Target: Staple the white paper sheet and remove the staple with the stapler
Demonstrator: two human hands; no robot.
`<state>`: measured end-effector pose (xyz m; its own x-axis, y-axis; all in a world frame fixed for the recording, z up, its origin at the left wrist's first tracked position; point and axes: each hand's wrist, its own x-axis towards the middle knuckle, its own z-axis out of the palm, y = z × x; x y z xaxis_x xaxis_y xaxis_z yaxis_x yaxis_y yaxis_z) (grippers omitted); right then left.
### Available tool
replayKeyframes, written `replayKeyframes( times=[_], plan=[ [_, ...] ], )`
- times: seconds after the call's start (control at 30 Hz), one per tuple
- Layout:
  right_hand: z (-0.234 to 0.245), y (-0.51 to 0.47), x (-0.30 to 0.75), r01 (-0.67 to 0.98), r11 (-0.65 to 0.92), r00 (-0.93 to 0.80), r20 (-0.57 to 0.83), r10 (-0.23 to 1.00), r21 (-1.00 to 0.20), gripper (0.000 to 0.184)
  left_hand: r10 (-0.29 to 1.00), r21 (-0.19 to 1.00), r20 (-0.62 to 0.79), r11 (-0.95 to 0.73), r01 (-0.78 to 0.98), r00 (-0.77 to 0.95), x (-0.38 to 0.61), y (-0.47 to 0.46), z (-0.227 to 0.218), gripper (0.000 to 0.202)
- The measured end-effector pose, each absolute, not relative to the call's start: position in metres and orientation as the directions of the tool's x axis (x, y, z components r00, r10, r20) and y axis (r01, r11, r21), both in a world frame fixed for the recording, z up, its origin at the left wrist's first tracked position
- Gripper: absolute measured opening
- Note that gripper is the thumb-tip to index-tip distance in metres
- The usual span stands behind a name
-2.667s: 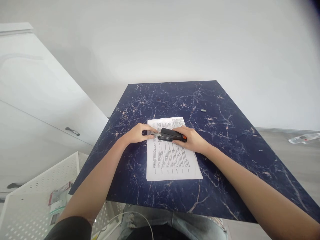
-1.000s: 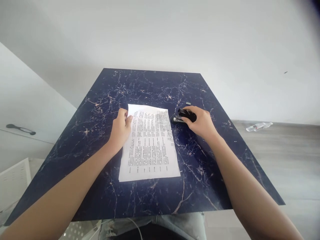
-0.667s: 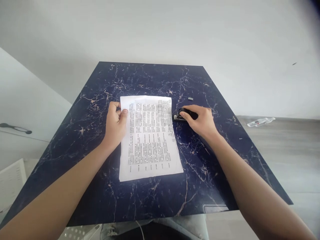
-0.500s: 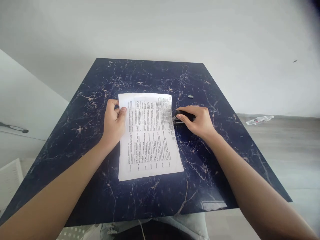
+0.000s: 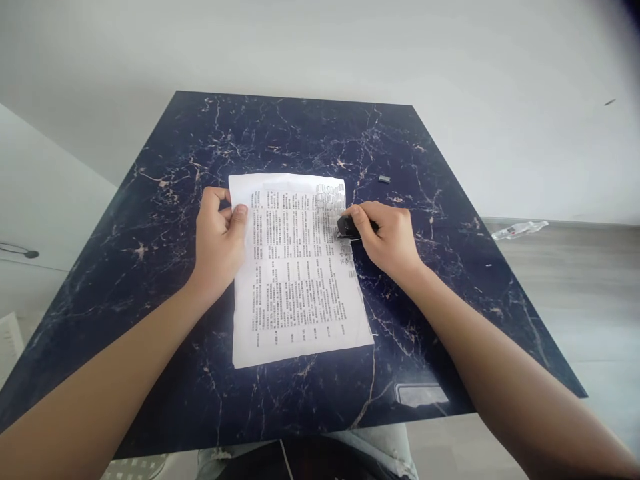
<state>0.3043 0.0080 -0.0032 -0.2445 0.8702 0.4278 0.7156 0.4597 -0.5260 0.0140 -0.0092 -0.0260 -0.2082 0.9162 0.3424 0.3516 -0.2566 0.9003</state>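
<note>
Printed white paper sheets lie on a dark blue marbled table. My left hand is closed, pinching the paper's left edge near its top, thumb on top. Closed around a black stapler, my right hand holds it at the paper's right edge near the top. Most of the stapler is hidden under my fingers.
A small grey strip of staples lies on the table behind my right hand. A clear plastic bottle lies on the grey floor to the right. A white cabinet with a dark handle stands at the left.
The stapler went from the paper's top left out to the right, then back to the right edge. My left hand took hold of the left edge and straightened the sheets.
</note>
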Motion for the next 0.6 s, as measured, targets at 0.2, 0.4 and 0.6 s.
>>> replayKeyframes(
  times=[0.2, 0.4, 0.6],
  plan=[
    [-0.006, 0.005, 0.295, 0.749, 0.449, -0.227, 0.448, 0.865, -0.487, 0.051, 0.916, 0.905, 0.327, -0.232, 0.357, -0.233, 0.017, -0.009, -0.025, 0.021],
    [-0.008, 0.005, 0.291, 0.757, 0.465, -0.241, 0.466, 0.851, -0.459, 0.050, 0.916, 0.900, 0.334, -0.242, 0.362, -0.220, 0.017, -0.010, -0.025, 0.023],
    [-0.011, 0.006, 0.289, 0.784, 0.496, -0.283, 0.496, 0.821, -0.374, 0.047, 0.923, 0.902, 0.318, -0.224, 0.369, -0.218, 0.017, -0.011, -0.026, 0.012]
  ],
)
